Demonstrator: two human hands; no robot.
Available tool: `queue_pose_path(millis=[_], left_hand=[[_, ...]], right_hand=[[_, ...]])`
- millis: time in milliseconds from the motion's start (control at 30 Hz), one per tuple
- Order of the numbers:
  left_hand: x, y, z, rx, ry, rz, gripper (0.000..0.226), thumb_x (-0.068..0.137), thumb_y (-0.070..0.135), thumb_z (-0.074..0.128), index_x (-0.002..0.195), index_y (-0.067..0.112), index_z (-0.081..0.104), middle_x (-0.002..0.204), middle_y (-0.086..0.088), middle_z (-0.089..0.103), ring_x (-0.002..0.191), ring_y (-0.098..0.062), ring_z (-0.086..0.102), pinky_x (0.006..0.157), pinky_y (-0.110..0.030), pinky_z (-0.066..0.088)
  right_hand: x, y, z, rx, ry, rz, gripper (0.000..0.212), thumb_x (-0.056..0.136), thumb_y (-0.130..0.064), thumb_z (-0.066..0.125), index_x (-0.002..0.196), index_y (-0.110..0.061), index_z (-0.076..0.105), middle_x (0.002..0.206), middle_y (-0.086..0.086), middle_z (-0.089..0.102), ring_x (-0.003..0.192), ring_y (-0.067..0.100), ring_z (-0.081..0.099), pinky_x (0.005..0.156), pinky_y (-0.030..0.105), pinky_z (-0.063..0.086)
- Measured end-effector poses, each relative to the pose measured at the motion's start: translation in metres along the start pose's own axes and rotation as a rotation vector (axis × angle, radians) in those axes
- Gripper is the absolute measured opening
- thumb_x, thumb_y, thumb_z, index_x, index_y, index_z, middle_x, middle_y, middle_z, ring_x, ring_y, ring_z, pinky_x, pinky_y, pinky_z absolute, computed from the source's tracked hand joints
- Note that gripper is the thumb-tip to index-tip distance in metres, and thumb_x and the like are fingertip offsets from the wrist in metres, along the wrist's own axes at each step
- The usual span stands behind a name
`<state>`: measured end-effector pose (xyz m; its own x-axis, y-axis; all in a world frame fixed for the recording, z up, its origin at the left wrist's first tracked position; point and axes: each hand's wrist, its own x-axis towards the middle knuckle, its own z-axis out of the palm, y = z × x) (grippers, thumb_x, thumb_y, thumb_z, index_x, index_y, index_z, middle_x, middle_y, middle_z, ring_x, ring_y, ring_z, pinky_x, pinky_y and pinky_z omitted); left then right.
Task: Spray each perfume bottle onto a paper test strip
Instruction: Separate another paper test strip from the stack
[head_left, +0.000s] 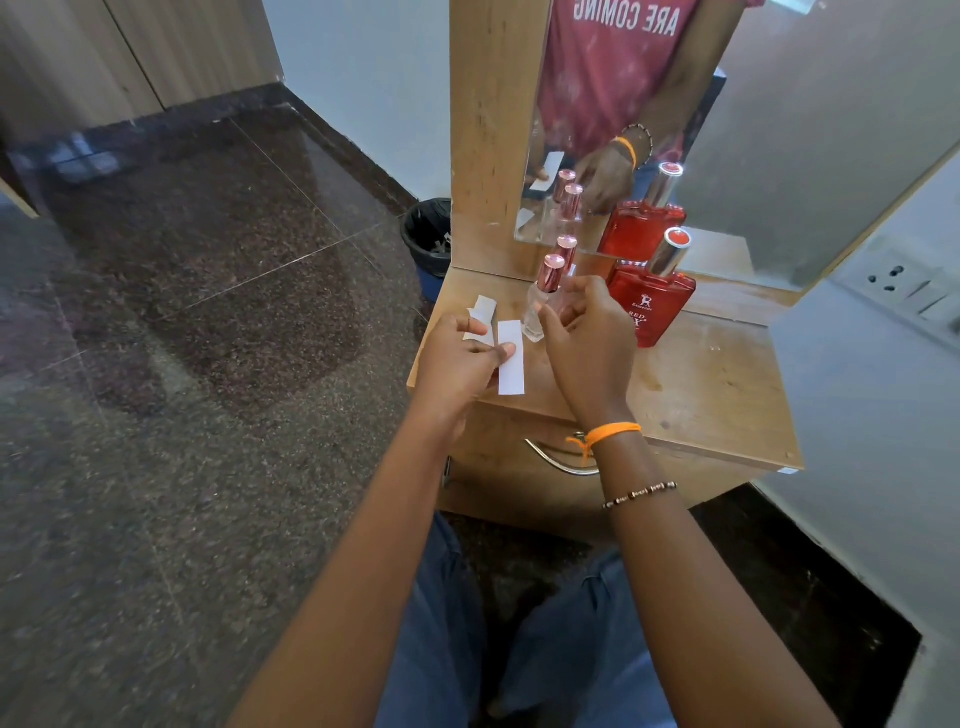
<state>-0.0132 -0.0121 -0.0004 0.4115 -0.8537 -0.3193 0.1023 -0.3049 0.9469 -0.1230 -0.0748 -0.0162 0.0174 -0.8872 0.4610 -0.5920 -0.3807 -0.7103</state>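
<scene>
Both forearms reach out from under the camera toward the table (727, 395). I have my left hand (457, 364) pinched shut on a white paper test strip (511, 358), thumb and fingers on its left edge, held just above the wood. My right hand (587, 343) is loosely curled beside the clear bottle with the pink cap (543, 301) — whether it grips the glass I cannot tell. A second pink-capped bottle (566, 249) and the red bottle (649, 301) stand behind, more strips (480, 314) at the left. I judge this the pick-up before spraying — next, uncap, aim the nozzle at the strip.
</scene>
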Motion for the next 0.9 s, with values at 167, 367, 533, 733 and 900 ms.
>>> queue_pose_path(millis=[167, 367, 533, 733, 900], left_hand=[[0.000, -0.002, -0.002, 0.085, 0.005, 0.083, 0.022, 0.085, 0.003, 0.063, 0.077, 0.020, 0.052, 0.071, -0.005, 0.060, 0.067, -0.017, 0.057, 0.062, -0.029, 0.045], [-0.001, -0.003, 0.000, 0.233, 0.010, 0.206, 0.027, 0.087, 0.003, 0.057, 0.077, 0.023, 0.070, 0.089, 0.000, 0.064, 0.091, -0.017, 0.059, 0.085, -0.035, 0.050], [-0.011, 0.002, 0.006, 0.300, -0.047, 0.267, 0.017, 0.080, 0.024, 0.071, 0.097, 0.020, 0.072, 0.102, 0.003, 0.067, 0.092, -0.013, 0.062, 0.083, -0.030, 0.050], [-0.024, 0.002, 0.016, 0.362, -0.248, 0.361, 0.033, 0.073, 0.025, 0.076, 0.106, 0.020, 0.071, 0.110, 0.001, 0.066, 0.094, -0.011, 0.059, 0.079, -0.025, 0.047], [-0.035, -0.002, 0.026, 0.422, -0.166, 0.441, 0.030, 0.074, 0.023, 0.076, 0.103, 0.019, 0.071, 0.107, 0.004, 0.065, 0.092, -0.009, 0.058, 0.073, -0.015, 0.042]], right_hand=[[0.006, -0.003, 0.004, -0.041, 0.007, 0.013, 0.024, 0.080, -0.025, 0.069, 0.097, -0.009, 0.061, 0.077, 0.006, 0.067, 0.072, 0.019, 0.062, 0.059, 0.026, 0.042], [-0.004, -0.011, -0.011, 0.010, -0.018, 0.019, 0.021, 0.081, -0.022, 0.070, 0.094, -0.008, 0.061, 0.067, -0.001, 0.059, 0.065, 0.016, 0.058, 0.059, 0.029, 0.047], [-0.018, -0.015, -0.046, 0.049, -0.096, 0.019, 0.018, 0.081, -0.020, 0.071, 0.094, -0.014, 0.060, 0.062, -0.010, 0.051, 0.058, 0.004, 0.051, 0.055, 0.015, 0.040], [-0.029, -0.010, -0.083, 0.198, -0.318, 0.104, 0.017, 0.082, -0.016, 0.070, 0.094, -0.020, 0.058, 0.065, -0.008, 0.053, 0.059, -0.002, 0.049, 0.057, 0.008, 0.038], [-0.029, -0.011, -0.095, 0.272, -0.271, 0.116, 0.026, 0.075, -0.025, 0.077, 0.095, -0.018, 0.062, 0.075, -0.006, 0.059, 0.067, 0.009, 0.055, 0.060, 0.017, 0.045]])
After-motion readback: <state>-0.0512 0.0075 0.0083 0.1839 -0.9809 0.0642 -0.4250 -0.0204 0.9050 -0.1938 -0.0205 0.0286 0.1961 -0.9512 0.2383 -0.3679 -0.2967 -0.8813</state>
